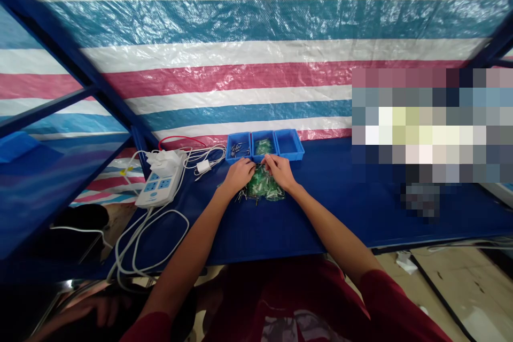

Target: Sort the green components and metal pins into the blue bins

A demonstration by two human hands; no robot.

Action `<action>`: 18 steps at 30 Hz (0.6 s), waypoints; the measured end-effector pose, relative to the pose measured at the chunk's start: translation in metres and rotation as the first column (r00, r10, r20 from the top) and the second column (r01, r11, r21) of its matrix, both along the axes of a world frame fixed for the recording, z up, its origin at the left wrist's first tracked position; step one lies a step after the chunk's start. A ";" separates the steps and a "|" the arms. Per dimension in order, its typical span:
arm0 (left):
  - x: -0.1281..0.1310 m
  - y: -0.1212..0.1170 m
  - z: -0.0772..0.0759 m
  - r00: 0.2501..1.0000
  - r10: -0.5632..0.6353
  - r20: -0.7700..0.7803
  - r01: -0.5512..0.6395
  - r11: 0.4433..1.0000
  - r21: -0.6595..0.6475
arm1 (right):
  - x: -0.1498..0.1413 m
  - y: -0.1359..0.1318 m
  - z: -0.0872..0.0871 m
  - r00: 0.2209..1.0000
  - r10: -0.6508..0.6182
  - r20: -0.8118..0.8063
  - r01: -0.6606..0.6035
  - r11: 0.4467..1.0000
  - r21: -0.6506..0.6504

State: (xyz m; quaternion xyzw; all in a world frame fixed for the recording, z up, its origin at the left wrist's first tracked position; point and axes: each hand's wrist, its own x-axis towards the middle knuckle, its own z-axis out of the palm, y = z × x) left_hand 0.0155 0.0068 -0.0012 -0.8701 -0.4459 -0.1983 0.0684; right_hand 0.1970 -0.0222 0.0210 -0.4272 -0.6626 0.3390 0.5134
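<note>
A pile of small green and clear pieces (pixel 260 184) lies on the blue table between my hands. Several thin metal pins (pixel 241 194) are scattered at its left edge. My left hand (pixel 239 175) has its fingers curled together at the pile's left side; what they grip, if anything, is hidden. My right hand (pixel 280 169) pinches at the far side of the pile, close to the front wall of the middle blue bin (pixel 264 145); whatever is between its fingertips is too small to name. Green pieces lie in that bin, while the left blue bin (pixel 238 147) holds dark metal pins.
Right of these stands a third blue bin (pixel 289 145). A white power strip (pixel 162 184) with plugged-in adapters and looping white cables (pixel 136 246) occupies the table's left side. Behind the table hangs a striped plastic sheet (pixel 240 80). Someone else's hand (pixel 100 307) shows at lower left.
</note>
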 end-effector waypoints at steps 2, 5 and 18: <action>0.000 -0.001 0.001 1.000 0.006 -0.006 -0.006 1.000 0.026 | 0.000 0.001 0.000 1.000 -0.003 -0.002 0.003 1.000 -0.003; 0.003 -0.004 0.004 0.998 0.036 -0.045 -0.036 0.999 0.012 | 0.000 0.002 -0.002 1.000 -0.004 0.005 0.004 1.000 -0.008; 0.012 -0.008 0.011 0.980 0.180 -0.086 -0.187 0.978 -0.087 | 0.001 0.002 -0.003 1.000 -0.008 0.011 0.008 1.000 0.009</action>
